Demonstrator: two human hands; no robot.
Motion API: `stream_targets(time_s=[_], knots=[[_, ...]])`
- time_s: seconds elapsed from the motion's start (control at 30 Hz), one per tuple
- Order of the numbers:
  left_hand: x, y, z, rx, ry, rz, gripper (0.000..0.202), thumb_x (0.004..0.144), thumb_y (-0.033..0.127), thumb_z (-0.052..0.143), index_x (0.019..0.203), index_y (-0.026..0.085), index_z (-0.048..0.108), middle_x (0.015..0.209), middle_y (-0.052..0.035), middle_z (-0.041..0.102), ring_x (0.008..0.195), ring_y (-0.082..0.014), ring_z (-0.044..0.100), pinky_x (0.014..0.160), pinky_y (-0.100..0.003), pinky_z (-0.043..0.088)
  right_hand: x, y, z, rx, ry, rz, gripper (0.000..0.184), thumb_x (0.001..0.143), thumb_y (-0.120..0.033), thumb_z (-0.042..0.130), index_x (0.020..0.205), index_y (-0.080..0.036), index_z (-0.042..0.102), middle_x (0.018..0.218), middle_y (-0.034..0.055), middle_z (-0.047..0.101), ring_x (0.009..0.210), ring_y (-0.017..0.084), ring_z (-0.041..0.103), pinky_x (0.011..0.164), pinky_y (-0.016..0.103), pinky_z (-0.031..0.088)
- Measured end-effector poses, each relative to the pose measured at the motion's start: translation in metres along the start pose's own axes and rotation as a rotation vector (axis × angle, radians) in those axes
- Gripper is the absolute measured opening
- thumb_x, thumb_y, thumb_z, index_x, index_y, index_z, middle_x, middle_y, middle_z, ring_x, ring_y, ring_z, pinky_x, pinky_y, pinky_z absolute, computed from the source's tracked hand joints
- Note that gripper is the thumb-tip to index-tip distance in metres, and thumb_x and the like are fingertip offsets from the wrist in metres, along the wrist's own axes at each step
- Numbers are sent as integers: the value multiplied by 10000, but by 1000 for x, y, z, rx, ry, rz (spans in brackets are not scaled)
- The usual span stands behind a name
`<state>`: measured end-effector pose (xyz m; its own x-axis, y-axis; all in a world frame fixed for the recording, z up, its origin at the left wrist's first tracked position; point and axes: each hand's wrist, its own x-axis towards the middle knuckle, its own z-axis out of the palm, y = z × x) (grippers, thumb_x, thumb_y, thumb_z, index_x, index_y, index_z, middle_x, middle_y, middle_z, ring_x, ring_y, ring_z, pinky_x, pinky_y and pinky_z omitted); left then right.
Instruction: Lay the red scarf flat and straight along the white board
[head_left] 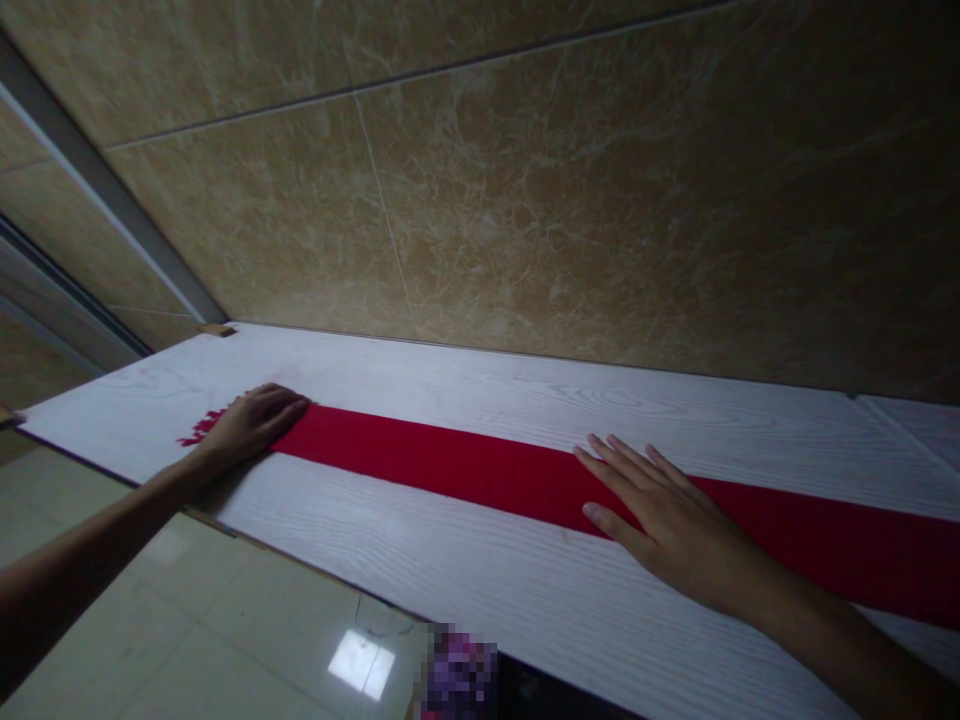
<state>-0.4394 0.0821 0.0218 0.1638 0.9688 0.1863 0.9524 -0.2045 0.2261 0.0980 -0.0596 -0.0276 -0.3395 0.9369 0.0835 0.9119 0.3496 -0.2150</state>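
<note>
A long red scarf (pixel 450 465) lies stretched across a white wood-grain table (pixel 487 565). Its left end has a ragged fringe (pixel 201 428), and the right end runs out of view. My left hand (pixel 259 418) rests on the scarf beside the fringe, palm down, fingers close together and slightly bent, covering part of that end. Further right, my right hand (pixel 656 510) lies over the scarf with its fingers stretched and spread. Its fingertips reach the scarf's far edge, while the thumb sits by the near edge.
A brown marbled tile wall (pixel 540 210) rises behind the table. Pale floor tiles (pixel 247 600) show below its near edge. A pixelated purple patch (pixel 459 675) stands at the bottom, next to something dark. A small brown block (pixel 216 329) sits at the far left corner.
</note>
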Motion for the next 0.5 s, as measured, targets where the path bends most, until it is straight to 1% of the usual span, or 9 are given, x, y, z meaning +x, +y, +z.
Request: stream_targets(time_s=[0.1, 0.2, 0.27, 0.3, 0.33, 0.4, 0.47, 0.5], knots=[[1, -6, 0, 3, -12, -10, 839, 923, 771, 339, 1143, 58, 723, 1187, -182, 709, 1051, -273, 675, 971, -333, 510, 0, 0, -1, 2, 15, -8, 737, 1034, -730, 260, 1618, -297, 386, 1678, 21, 323, 1569, 281, 252, 1279, 605, 223], [4, -5, -4, 43, -31, 38, 912, 897, 840, 298, 1168, 79, 720, 1229, -196, 717, 1113, -296, 665, 1024, -377, 502, 0, -1, -1, 0, 11, -11, 738, 1035, -727, 260, 1615, -290, 393, 1674, 30, 332, 1566, 282, 262, 1277, 606, 228], [7, 2, -7, 80, -9, 90, 994, 878, 885, 225, 1224, 88, 708, 1313, -208, 701, 1259, -330, 611, 1114, -432, 452, 0, -1, -1, -5, 4, -11, 742, 1038, -726, 244, 1618, -286, 387, 1676, 34, 326, 1567, 278, 260, 1276, 605, 228], [8, 7, -7, 95, -5, 118, 1020, 886, 884, 183, 1278, 91, 689, 1386, -209, 670, 1359, -342, 550, 1170, -464, 401, 0, -1, -2, -7, 6, -13, 742, 1039, -725, 239, 1618, -286, 388, 1675, 36, 327, 1567, 278, 260, 1276, 604, 229], [8, 13, -5, 107, -18, 143, 1025, 905, 863, 142, 1351, 96, 655, 1475, -201, 614, 1454, -346, 467, 1221, -500, 333, 0, -1, -2, -6, 9, -15, 739, 1040, -723, 240, 1618, -288, 390, 1674, 38, 332, 1566, 279, 264, 1276, 603, 230], [7, 22, 3, 134, -112, 159, 974, 952, 795, 88, 1511, 132, 533, 1646, -162, 434, 1578, -350, 283, 1266, -585, 208, 1, -1, -2, -1, 16, -20, 731, 1039, -721, 258, 1613, -292, 401, 1667, 43, 353, 1562, 283, 276, 1275, 598, 237], [5, 25, 16, 181, -223, 118, 891, 976, 744, 77, 1618, 208, 388, 1729, -109, 262, 1616, -366, 165, 1254, -659, 163, 1, -2, -3, 6, 17, -22, 726, 1038, -719, 272, 1610, -293, 407, 1662, 46, 365, 1558, 287, 284, 1274, 597, 242], [4, 23, 22, 203, -252, 93, 860, 980, 730, 80, 1638, 245, 346, 1740, -90, 226, 1620, -368, 140, 1248, -670, 170, 1, -2, -3, 9, 15, -22, 726, 1038, -718, 274, 1611, -292, 404, 1662, 48, 366, 1558, 288, 286, 1273, 597, 242]])
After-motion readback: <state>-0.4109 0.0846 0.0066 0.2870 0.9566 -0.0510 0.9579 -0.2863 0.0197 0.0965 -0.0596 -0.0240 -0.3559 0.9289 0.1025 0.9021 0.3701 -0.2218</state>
